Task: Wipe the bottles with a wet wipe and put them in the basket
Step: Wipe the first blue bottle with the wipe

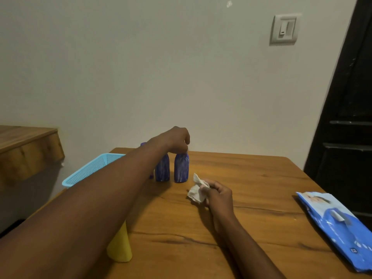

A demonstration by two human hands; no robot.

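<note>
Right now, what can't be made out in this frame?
Head view only:
right bottle: cap hidden by the left hand gripping it.
third bottle: mostly behind the left forearm.
basket: inside hidden by its wall and the forearm.
wipes pack: cut off by the right edge; print too small.

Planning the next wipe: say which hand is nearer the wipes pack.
Right. The right hand lies mid-table, left of the pack; the left hand is farther, gripping a bottle top.

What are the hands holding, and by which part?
The left hand grips the rightmost bottle by its top, from above. The right hand pinches a crumpled wipe at its right side.
</note>
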